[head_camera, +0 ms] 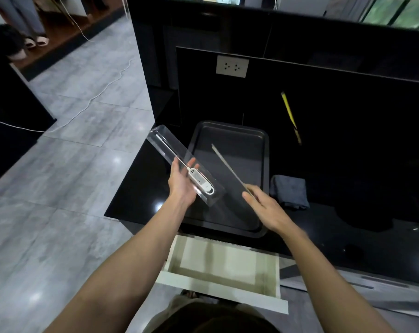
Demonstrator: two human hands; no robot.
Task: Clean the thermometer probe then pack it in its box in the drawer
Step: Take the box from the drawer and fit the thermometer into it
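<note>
**Clear plastic box held with thermometer inside, lid held apart**

Head view: Clear plastic box (179, 162) lies tilted across the left hand (182, 186), fingers curled under and around it. White probe thermometer (199, 181) sits inside, its display end by the fingers, its probe pointing away. Right hand (263, 205) pinches the thin clear lid (227, 164), raised edge-on just right of the box. Beyond both hands lies a dark baking tray (259, 140). Below the wrists, a white drawer (227, 292) stands open. Grey cloth (290, 191) lies right of the right hand.

White thermometer (200, 182) in clear box (179, 162); beside it black tray (261, 150), grey cloth (289, 191), cream drawer (223, 267), yellow strip (289, 114).
</note>
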